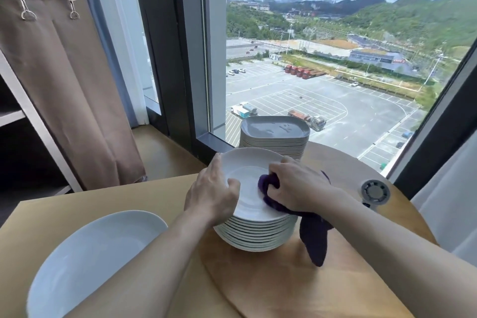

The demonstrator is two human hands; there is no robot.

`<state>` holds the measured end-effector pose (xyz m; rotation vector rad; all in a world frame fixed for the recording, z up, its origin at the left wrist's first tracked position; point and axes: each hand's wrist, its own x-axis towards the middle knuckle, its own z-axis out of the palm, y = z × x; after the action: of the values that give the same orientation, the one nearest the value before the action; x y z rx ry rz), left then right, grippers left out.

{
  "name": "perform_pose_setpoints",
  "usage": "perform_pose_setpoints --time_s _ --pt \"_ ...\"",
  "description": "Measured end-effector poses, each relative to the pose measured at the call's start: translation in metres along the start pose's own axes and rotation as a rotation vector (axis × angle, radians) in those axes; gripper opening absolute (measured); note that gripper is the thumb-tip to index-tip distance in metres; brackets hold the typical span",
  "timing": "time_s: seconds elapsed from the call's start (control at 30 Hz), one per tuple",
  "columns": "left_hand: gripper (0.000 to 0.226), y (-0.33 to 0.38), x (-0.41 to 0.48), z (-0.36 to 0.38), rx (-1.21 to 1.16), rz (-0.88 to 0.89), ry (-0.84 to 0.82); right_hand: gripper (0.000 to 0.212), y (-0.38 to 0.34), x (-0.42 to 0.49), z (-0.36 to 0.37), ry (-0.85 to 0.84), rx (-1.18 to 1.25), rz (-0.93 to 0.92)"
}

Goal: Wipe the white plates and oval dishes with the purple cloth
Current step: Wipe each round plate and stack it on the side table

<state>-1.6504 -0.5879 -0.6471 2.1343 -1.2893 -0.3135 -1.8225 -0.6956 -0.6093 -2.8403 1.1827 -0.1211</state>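
Plate (245,162) atop stack (258,236) holds purple cloth (269,184) (bunched).

white plates (258,230) stacked, purple cloth (313,235) bunched on top plate

Both arms are bare from the elbow down to the wrist. The left grip (211,193) and the right grip (302,186) are bare too, knuckles showing.
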Motion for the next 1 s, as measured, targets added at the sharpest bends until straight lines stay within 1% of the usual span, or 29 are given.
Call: perform_pose_setpoints --time_s 0.13,0.27,0.37,0.5,0.63,0.73,0.8,0.9,0.97,1.0 --pt "0.066 0.001 0.001 -0.001 -0.038 0.000 -0.005 0.032 0.002 0.023 0.011 0.103 -0.116 0.081" --pt "0.071 0.001 0.001 0.000 -0.079 0.027 -0.002 0.036 -0.006 0.047 0.018 0.192 -0.125 0.060" --pt "0.076 -0.001 0.002 0.002 -0.100 0.026 0.001 0.038 -0.021 0.062 0.023 0.214 -0.068 0.054" --pt "0.081 -0.005 0.001 0.005 -0.145 0.029 0.018 0.029 -0.042 0.070 0.040 0.251 0.096 0.048" --pt "0.081 -0.007 0.002 0.008 -0.180 0.051 0.041 0.028 -0.041 0.069 0.042 0.203 0.204 -0.010" --pt "0.093 -0.007 0.001 0.008 -0.179 0.038 0.031 0.027 -0.042 0.062 0.036 0.129 0.309 -0.077" --pt "0.097 -0.007 0.001 0.007 -0.170 0.023 0.030 0.025 -0.048 0.052 0.031 0.047 0.384 -0.136" --pt "0.096 -0.006 0.000 0.005 -0.146 -0.001 0.022 0.023 -0.057 0.032 0.026 -0.037 0.448 -0.192" --pt "0.093 -0.004 -0.001 0.003 -0.128 -0.012 0.006 0.023 -0.057 0.019 0.021 -0.054 0.434 -0.214" --pt "0.088 -0.004 -0.001 0.002 -0.121 -0.016 -0.001 0.019 -0.055 0.013 0.019 -0.065 0.411 -0.226"
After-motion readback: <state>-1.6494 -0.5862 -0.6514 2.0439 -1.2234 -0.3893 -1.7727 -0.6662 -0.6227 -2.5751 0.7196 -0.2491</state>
